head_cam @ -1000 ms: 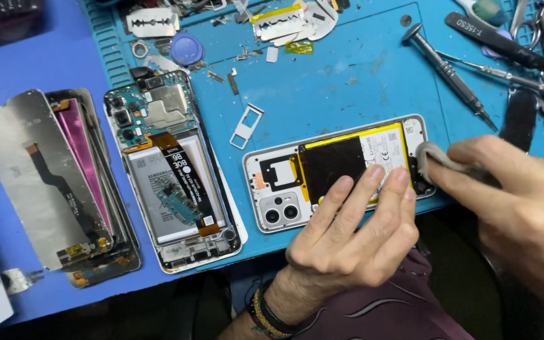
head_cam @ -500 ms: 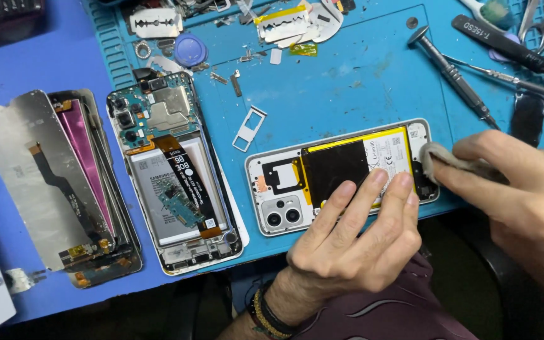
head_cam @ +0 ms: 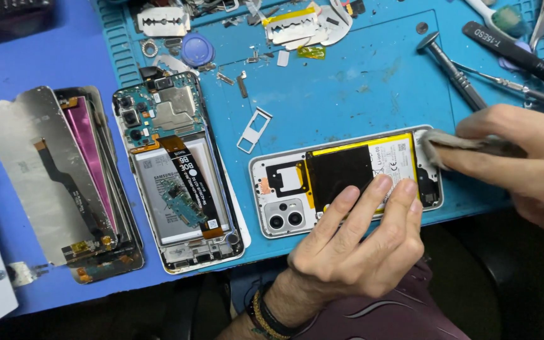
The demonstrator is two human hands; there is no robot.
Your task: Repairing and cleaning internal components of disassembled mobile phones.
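A: Here, left hand (head_cam: 354, 249) lies spread, fingers flat on the opened phone (head_cam: 347, 179) at mat's front edge.
B: Right hand (head_cam: 524, 157)?
A: Pinching grey cloth (head_cam: 448, 141) onto phone's right end, beside yellow-edged white battery label (head_cam: 391, 157). Second phone (head_cam: 177, 176) lies left; screwdriver (head_cam: 451, 69) behind.

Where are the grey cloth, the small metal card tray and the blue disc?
grey cloth (head_cam: 439, 140), head view, its bunched end.
metal card tray (head_cam: 254, 130), head view, its frame.
blue disc (head_cam: 197, 49), head view, its middle.
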